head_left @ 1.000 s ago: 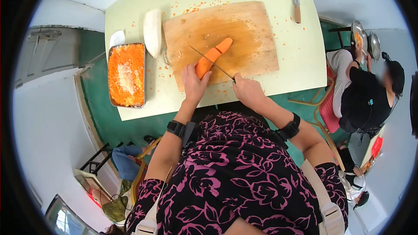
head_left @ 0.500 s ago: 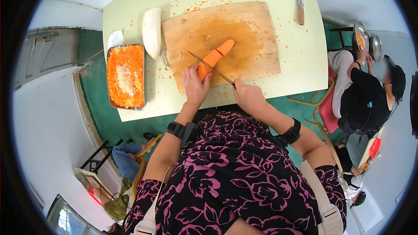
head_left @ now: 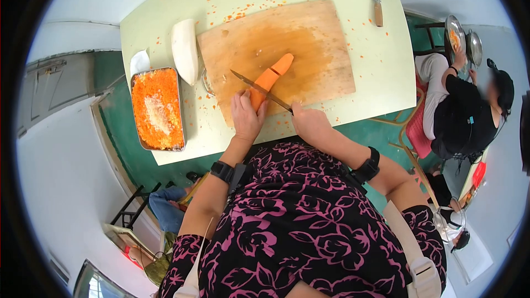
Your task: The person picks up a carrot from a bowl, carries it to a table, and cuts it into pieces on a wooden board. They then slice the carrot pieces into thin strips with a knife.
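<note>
A peeled carrot (head_left: 267,80) lies slantwise on the wooden cutting board (head_left: 326,38), with a cut across it near its far end. My left hand (head_left: 247,117) grips the carrot's near end, fingers bent over it. In my right hand (head_left: 310,124) is the handle of a kitchen knife (head_left: 248,81), whose dark blade crosses the carrot just ahead of my left fingers. Most of the knife's handle is hidden in my fist. Left of the board lies a peeled white radish (head_left: 184,51).
A metal tray (head_left: 184,132) of chopped carrot with a paler heap stands at the table's left. A wooden-handled peeler-like tool (head_left: 377,6) lies far right. Carrot bits dot the table (head_left: 381,77). At right a seated person (head_left: 464,110) handles food over a metal bowl (head_left: 454,28).
The view has turned and shifted slightly, so the table's left side sits lower. The knife still crosses the carrot, and both hands keep their grips.
</note>
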